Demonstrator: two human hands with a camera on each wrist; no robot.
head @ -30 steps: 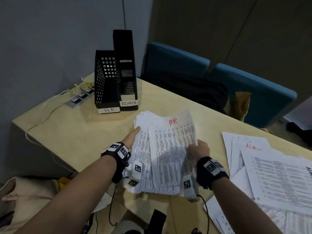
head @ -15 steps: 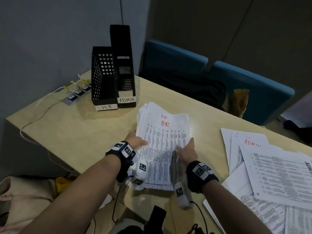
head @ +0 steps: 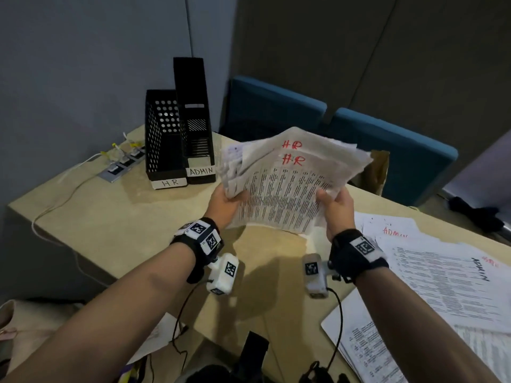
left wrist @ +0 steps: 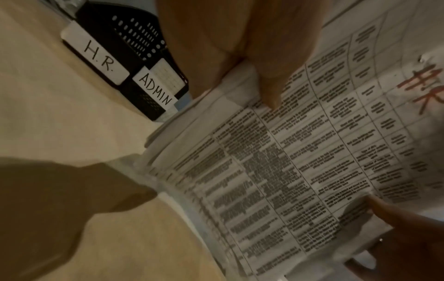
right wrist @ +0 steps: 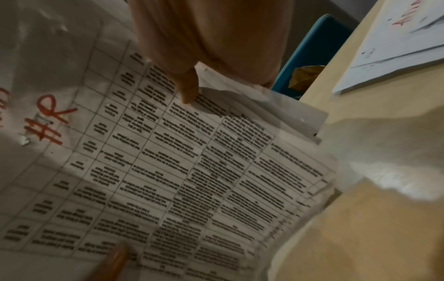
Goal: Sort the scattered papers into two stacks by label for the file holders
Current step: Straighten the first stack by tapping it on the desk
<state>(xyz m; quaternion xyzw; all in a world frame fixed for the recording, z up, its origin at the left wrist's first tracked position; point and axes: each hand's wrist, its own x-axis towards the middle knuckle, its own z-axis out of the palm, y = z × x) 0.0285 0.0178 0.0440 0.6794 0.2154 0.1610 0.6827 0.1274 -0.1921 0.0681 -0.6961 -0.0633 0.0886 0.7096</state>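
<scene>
A thick stack of printed sheets marked HR in red, the HR stack [head: 287, 183] [left wrist: 300, 161] [right wrist: 173, 171], is lifted off the table and tilted up. My left hand [head: 225, 201] grips its left edge, thumb on top [left wrist: 264, 81]. My right hand [head: 336, 205] grips its right edge, thumb on the top sheet [right wrist: 187, 83]. Two black file holders stand at the back left, the HR holder [head: 163, 150] [left wrist: 105, 55] and the taller ADMIN holder [head: 196, 125] [left wrist: 156, 91] right of it. The ADMIN papers [head: 442, 272] [right wrist: 396, 47] lie spread at the right.
A power strip with cables [head: 121, 164] lies left of the holders near the wall. Two blue chairs [head: 387, 150] stand behind the wooden table [head: 110, 222], with a brown paper bag [head: 376, 170] on one. A beige bag [head: 27, 327] sits below the table's near left.
The HR stack, flat on the table before, has been gathered by both hands at its side edges and lifted, tilted up toward the holders.
</scene>
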